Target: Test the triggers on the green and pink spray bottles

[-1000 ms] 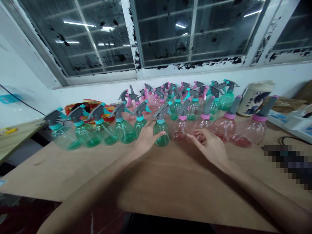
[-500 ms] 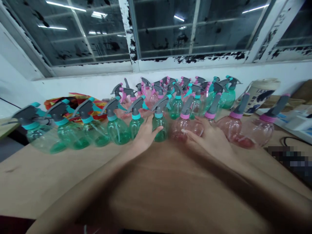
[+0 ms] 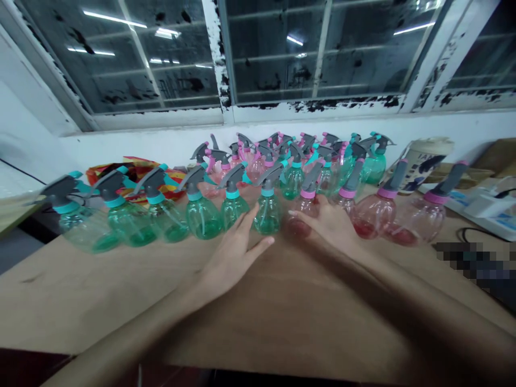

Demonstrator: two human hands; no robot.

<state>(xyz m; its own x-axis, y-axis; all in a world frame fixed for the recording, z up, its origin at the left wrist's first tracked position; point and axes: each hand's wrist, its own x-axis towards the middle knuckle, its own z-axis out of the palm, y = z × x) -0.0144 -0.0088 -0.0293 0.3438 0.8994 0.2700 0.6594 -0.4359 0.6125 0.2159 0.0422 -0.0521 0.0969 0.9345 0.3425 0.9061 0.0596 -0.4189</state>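
A front row of spray bottles crosses the table, green ones on the left and pink ones on the right. My left hand (image 3: pixel 237 250) is open, fingers stretched and thumb apart, just in front of the row's rightmost green spray bottle (image 3: pixel 266 217). Whether its fingertips touch that bottle I cannot tell. My right hand (image 3: pixel 332 223) is closed around the lower part of the leftmost pink spray bottle (image 3: pixel 301 207), thumb across the front and fingers along the right side. That bottle stands upright on the table, partly covered by the hand.
Behind the row stand more pink and green spray bottles (image 3: pixel 293 174), close together below the window. A red and yellow bag (image 3: pixel 133 166) lies at the back left. A printed pale container (image 3: pixel 427 161), a white power strip (image 3: pixel 484 207) and a cable are on the right of the wooden table (image 3: pixel 258 317).
My left hand has drawn back towards me from the rightmost green bottle. My right hand has moved slightly left against the pink bottle. The view has shifted a little.
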